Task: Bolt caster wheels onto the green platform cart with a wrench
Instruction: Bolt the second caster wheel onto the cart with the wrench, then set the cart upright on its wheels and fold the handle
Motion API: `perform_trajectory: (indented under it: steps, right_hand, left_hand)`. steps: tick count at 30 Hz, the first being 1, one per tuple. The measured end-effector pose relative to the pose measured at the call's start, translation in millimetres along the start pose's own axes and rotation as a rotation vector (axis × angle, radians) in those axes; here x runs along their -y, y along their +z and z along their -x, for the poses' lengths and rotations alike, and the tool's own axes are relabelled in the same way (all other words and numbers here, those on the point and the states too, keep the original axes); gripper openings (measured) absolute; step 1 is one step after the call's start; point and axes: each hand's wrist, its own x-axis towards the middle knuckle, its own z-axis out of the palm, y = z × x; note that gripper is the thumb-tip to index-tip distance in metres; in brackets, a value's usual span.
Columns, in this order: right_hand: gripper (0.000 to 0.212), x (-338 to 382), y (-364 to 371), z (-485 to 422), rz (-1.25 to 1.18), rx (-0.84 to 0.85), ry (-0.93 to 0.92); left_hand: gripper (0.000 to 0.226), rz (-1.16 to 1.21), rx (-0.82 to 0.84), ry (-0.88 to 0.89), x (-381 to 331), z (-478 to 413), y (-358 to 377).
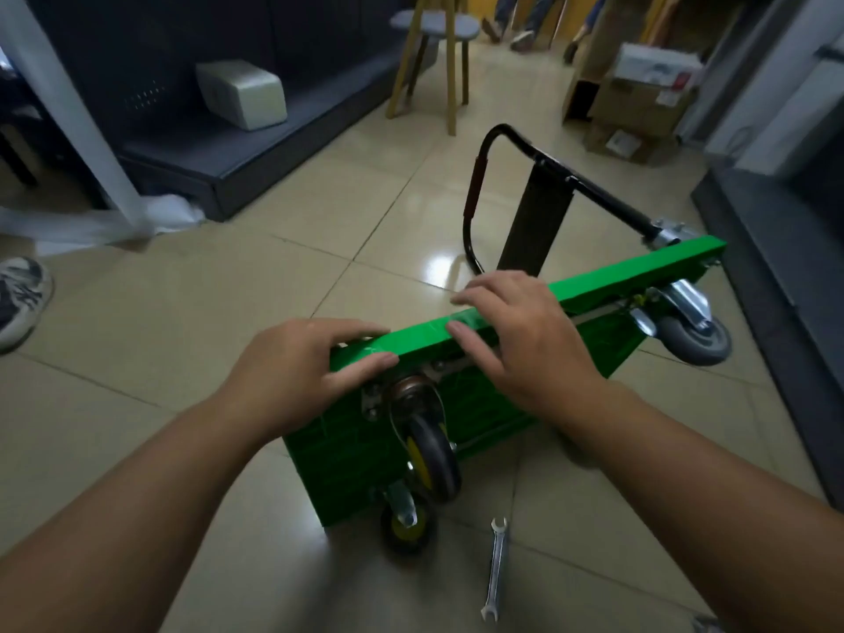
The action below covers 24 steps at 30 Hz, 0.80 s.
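The green platform cart [607, 278] stands on its long edge on the tiled floor, underside facing me. My left hand [297, 367] grips its upper edge near the left corner. My right hand [516, 335] rests flat over the same edge further right. A black caster with a yellow hub [431, 454] sits just below my hands. A second yellow-hub caster [406, 525] touches the floor at the cart's lower corner. A grey caster [694, 333] is at the far right end. A silver open-end wrench [497, 568] lies on the floor in front of me.
The cart's black folding handle [479, 185] rests on the floor behind the deck. A dark low platform [255, 153] runs along the left, a dark ledge [776, 276] along the right. Wooden stool legs [452, 70], cardboard boxes [639, 102] and a person's shoe [18, 303] are nearby.
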Motion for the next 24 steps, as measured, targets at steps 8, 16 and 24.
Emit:
perform_trajectory:
  steps: [8, 16, 24]
  right_hand:
    - [0.025, -3, 15, -2, -0.168, 0.147, -0.011]
    - [0.029, 39, -73, -78, -0.236, 0.468, 0.231]
    - [0.029, 104, -233, -204, -0.109, 0.436, 0.542]
  left_hand:
    - [0.041, 0.159, -0.053, -0.059, 2, 6, 10]
    - [0.056, 0.138, 0.262, -0.174, -29, -25, -93]
    - [0.035, 0.039, 0.161, -0.035, -14, -61, -362]
